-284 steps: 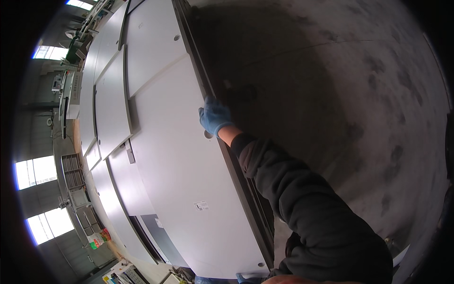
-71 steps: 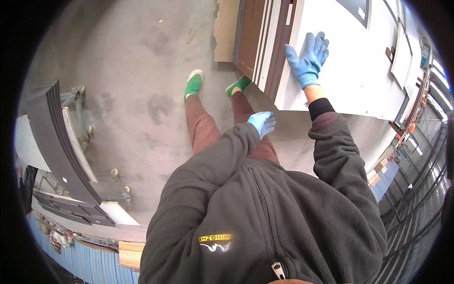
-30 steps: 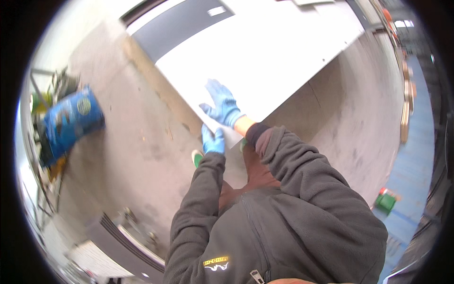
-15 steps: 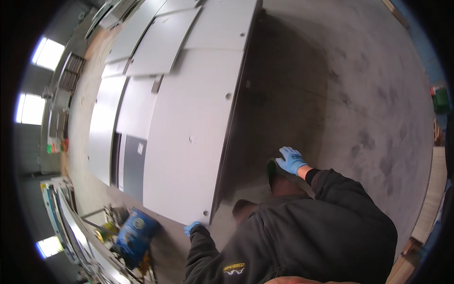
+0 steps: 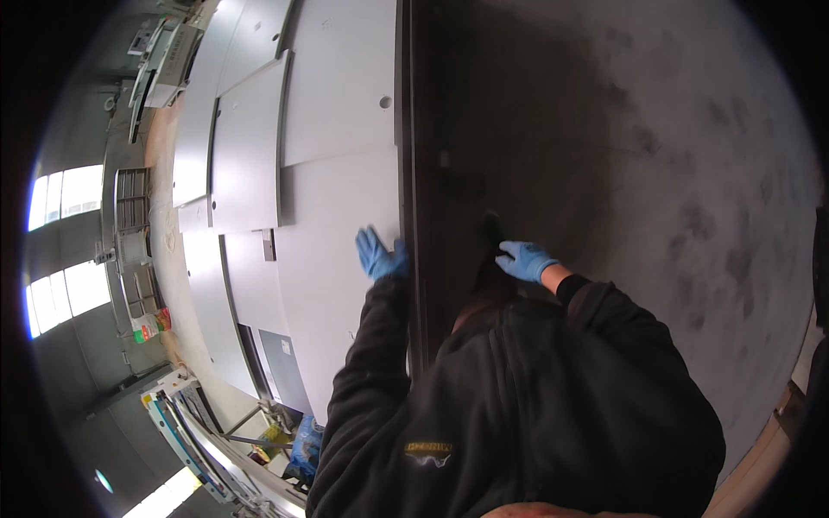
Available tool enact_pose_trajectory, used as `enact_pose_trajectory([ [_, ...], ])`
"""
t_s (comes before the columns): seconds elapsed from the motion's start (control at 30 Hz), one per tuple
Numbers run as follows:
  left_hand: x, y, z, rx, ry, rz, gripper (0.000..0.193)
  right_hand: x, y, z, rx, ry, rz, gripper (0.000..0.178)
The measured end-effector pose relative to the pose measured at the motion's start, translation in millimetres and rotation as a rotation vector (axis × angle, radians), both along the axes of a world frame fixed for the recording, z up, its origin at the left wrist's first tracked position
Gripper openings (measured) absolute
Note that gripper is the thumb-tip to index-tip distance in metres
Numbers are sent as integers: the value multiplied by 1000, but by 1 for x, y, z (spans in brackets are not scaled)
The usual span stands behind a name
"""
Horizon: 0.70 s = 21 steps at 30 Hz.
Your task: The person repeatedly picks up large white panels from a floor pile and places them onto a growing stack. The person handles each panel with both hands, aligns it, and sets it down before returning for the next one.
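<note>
My left hand (image 5: 380,253), in a blue glove, is open over the right edge of a large pale grey panel (image 5: 332,207). Its fingers are stretched out and spread; whether the palm presses on the surface is hard to tell. My right hand (image 5: 525,261), gloved alike, hangs over the shadowed floor with its fingers apart and nothing in them. Close to its fingertips shows a dark green shoe tip (image 5: 493,226). Another panel (image 5: 250,142) lies overlapping the large one, and a farther panel (image 5: 341,78) has a round hole near its edge.
Along the left run more flat panels (image 5: 207,302) and a dark grey piece (image 5: 285,367). A blue bag (image 5: 306,445) stands at the lower left beside a metal frame. Metal racks (image 5: 134,207) line the wall. Concrete floor (image 5: 691,173) spreads to the right.
My left hand has moved forward along the panels' right edge, from the near corner to farther up, and spread its fingers. My view has turned and advanced; my right hand stays low at my side.
</note>
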State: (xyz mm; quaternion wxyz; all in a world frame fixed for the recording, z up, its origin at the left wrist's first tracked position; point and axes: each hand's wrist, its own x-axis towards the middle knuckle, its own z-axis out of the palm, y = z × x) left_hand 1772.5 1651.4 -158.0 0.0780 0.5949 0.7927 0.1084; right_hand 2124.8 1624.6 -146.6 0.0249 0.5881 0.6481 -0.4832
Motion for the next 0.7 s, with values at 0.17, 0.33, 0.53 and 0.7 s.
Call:
enact_pose_trajectory([
  [0.17, 41, 179, 7, -55, 75, -96, 98, 24, 110, -11, -135, -117, -112, 51],
  [0.33, 55, 282, 0, -185, 206, -148, 101, 40, 198, -26, -192, -86, -280, 57],
  [0.53, 65, 306, -18, -279, 319, -98, 94, 37, 310, -54, -243, -39, -256, 56],
  [0.7, 75, 324, -11, -423, 256, 21, 93, 24, 434, -59, -217, 69, -153, 51],
])
